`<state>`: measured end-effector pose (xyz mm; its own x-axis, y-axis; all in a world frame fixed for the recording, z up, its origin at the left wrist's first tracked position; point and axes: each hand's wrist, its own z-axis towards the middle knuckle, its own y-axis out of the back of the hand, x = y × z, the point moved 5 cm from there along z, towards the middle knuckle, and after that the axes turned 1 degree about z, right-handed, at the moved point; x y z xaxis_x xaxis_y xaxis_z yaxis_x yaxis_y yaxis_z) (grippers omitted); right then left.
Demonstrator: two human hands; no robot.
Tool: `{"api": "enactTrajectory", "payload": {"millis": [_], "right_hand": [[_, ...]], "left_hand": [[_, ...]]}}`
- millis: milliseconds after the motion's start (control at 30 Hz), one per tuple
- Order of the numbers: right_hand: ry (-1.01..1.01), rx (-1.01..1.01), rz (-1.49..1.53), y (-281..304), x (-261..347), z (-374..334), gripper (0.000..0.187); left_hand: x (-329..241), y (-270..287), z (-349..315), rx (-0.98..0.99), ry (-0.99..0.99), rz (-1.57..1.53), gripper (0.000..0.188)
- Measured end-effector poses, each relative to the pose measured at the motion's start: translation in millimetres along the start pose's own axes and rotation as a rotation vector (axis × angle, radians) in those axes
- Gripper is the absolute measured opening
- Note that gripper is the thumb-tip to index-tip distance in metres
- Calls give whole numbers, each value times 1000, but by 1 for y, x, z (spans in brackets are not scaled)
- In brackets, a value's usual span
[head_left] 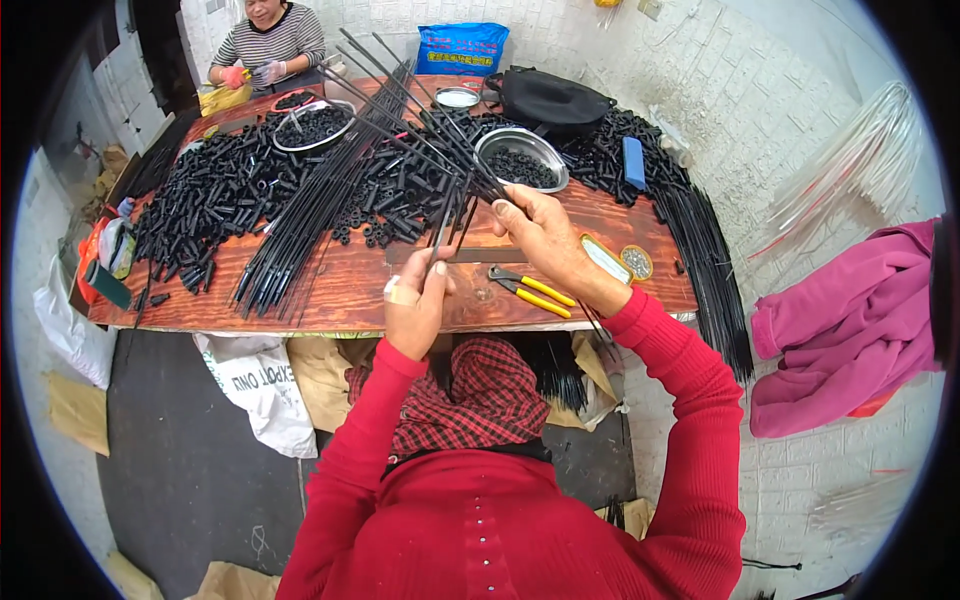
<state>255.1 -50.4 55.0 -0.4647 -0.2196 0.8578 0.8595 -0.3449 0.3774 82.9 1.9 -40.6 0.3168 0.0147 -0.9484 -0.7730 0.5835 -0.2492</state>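
Several long thin black rods (468, 158) slant up and away from my hands over the table. My right hand (545, 235) is closed around their near ends. My left hand (415, 300), with a pale strip wrapped round one finger, pinches the low end of a thin rod just left of it. Below my right hand, pliers (530, 290) with yellow handles lie on the wooden table (350, 285). A thick bundle of black rods (300, 215) rests on the table left of my hands.
Heaps of short black tubes (215, 200) flank the rods. Metal bowls (520, 158) of small black parts, a black bag (550, 100) and a blue packet (462, 48) stand farther back. Rods (705, 270) overhang the right edge. Another person (268, 45) works at the far left.
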Motion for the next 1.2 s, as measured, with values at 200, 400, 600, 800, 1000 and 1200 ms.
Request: {"api": "enactTrajectory", "payload": {"millis": [200, 400, 600, 800, 1000, 1200], "right_hand": [[-188, 106, 176, -8, -15, -1, 27], [-306, 57, 355, -34, -14, -3, 20], [-157, -31, 267, -50, -17, -7, 18], [-134, -56, 207, -56, -18, -6, 13], [-152, -39, 217, -59, -14, -3, 13], [-142, -76, 256, -55, -12, -1, 17]], "left_hand": [[-48, 12, -22, -381, -625, 784, 38], [-41, -15, -1, -20, -282, 390, 28], [-12, -16, 27, -127, 20, -239, 33], [-12, -8, 36, -198, -10, -245, 25], [-21, -3, 39, -246, -13, -200, 21], [-22, -10, 40, -226, 69, -297, 19]]}}
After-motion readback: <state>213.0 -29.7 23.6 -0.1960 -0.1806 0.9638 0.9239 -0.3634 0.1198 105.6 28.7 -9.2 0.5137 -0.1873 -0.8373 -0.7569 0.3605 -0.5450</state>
